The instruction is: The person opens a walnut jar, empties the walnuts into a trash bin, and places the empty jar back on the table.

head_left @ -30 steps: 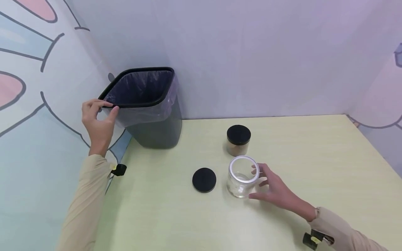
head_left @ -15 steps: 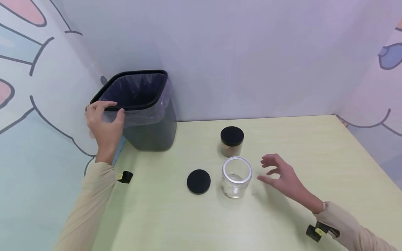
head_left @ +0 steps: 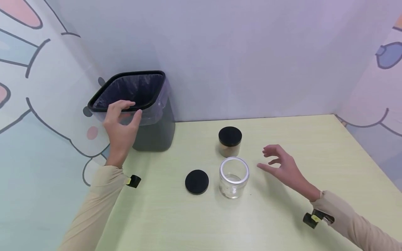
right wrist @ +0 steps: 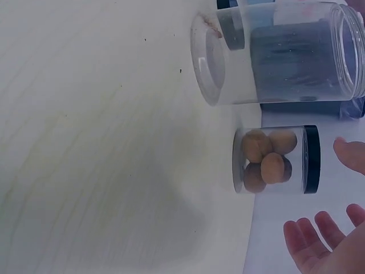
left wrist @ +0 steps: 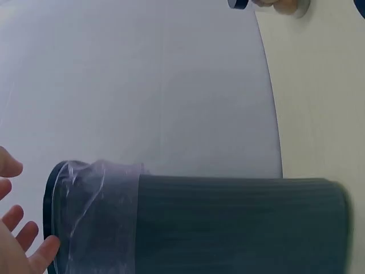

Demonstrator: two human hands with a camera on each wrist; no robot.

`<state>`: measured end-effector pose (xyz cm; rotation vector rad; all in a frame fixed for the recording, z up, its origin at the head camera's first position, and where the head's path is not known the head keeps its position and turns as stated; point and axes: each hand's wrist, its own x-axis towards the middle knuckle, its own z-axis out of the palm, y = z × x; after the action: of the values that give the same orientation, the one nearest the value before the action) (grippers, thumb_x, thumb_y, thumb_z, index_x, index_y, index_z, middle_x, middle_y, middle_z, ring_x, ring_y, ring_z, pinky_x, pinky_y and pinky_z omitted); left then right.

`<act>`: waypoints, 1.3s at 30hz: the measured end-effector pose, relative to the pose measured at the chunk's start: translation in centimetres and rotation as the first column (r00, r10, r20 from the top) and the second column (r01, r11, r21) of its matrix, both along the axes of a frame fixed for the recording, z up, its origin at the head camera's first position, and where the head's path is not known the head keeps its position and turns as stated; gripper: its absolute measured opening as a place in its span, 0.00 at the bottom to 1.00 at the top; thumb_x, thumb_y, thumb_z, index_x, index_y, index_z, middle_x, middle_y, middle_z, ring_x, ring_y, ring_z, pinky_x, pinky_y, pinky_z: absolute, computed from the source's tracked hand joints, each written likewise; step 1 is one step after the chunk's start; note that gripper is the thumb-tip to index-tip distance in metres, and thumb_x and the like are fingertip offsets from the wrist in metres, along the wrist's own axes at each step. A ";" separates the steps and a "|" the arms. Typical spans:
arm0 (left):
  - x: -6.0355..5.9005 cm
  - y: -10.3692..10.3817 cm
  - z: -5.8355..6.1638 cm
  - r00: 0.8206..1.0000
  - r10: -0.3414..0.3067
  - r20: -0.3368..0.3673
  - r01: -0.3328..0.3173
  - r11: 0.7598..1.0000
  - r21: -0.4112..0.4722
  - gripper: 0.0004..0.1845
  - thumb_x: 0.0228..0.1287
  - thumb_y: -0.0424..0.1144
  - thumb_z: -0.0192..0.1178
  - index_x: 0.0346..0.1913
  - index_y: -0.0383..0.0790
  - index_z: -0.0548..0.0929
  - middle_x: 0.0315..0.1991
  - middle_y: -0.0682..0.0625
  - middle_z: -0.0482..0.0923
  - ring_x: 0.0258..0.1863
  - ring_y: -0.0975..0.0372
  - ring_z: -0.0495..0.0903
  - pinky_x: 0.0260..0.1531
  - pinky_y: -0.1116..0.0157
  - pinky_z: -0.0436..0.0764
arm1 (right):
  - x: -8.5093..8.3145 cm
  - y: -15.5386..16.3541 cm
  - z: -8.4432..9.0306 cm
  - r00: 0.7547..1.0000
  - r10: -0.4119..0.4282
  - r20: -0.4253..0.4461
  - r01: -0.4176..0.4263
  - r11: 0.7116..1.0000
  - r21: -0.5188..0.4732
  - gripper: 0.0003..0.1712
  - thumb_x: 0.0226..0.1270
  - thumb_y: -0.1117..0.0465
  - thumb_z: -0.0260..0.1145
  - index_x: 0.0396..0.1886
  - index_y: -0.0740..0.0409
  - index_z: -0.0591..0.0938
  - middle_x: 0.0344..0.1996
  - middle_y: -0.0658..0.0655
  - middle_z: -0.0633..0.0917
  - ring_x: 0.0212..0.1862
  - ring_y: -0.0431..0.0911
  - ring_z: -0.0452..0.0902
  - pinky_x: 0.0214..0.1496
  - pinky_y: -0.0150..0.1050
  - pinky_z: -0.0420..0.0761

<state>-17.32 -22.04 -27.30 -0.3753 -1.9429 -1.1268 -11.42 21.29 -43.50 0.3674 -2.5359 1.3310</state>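
Capped jar (right wrist: 274, 160): right wrist view shows 4 nuts.

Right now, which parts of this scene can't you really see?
- Bin bottom: head view, hidden by its own walls and liner.
- Loose lid in right wrist view: only a sliver shows behind the empty jar.
- Left hand: left wrist view, cut off by the edge.

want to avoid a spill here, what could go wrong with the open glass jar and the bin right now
The empty clear glass jar stands uncapped, its round black lid lying beside it; the open right hand hovering close could knock it over. The left hand is by the rim of the bag-lined dark bin, near the table's edge, and might tip it.
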 end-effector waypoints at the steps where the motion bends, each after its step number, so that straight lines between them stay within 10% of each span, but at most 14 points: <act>1: 0.2 0.3 0.1 1.000 -0.016 0.004 0.016 1.000 -0.004 0.12 0.55 0.23 0.63 0.43 0.23 0.80 0.46 0.35 0.75 0.47 0.58 0.73 0.46 0.64 0.77 | -0.2 0.0 0.0 1.000 0.000 0.001 0.000 1.000 0.002 0.31 0.50 0.60 0.76 0.53 0.58 0.72 0.44 0.53 0.80 0.46 0.47 0.77 0.39 0.34 0.80; 17: 1.0 3.5 -0.8 0.972 -0.226 0.063 0.232 0.966 -0.112 0.17 0.52 0.21 0.65 0.47 0.24 0.77 0.47 0.35 0.75 0.47 0.47 0.75 0.45 0.48 0.76 | -3.2 -0.3 -0.4 0.997 0.045 0.059 -0.045 0.999 -0.004 0.39 0.48 0.61 0.78 0.59 0.60 0.68 0.52 0.63 0.76 0.52 0.57 0.74 0.44 0.53 0.78; 31: 0.3 6.2 -2.8 0.920 -0.373 0.120 0.390 0.898 -0.203 0.22 0.48 0.22 0.68 0.49 0.25 0.76 0.48 0.35 0.75 0.50 0.47 0.73 0.48 0.59 0.74 | -5.7 -1.3 -0.6 0.987 0.099 0.126 -0.100 0.995 0.001 0.47 0.46 0.54 0.79 0.63 0.60 0.63 0.57 0.66 0.73 0.56 0.61 0.71 0.49 0.55 0.75; 39: 0.3 7.1 -3.5 0.891 -0.420 0.172 0.448 0.872 -0.195 0.24 0.48 0.23 0.68 0.51 0.27 0.76 0.49 0.36 0.74 0.50 0.48 0.73 0.46 0.49 0.74 | -7.0 -2.0 -1.1 0.980 0.122 0.156 -0.122 0.993 -0.011 0.50 0.45 0.53 0.79 0.64 0.58 0.63 0.59 0.66 0.72 0.57 0.62 0.71 0.51 0.55 0.74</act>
<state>-17.06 -14.98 -30.84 -0.9289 -2.1712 -1.2266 -18.40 19.32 -44.64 0.4404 -2.6787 1.4598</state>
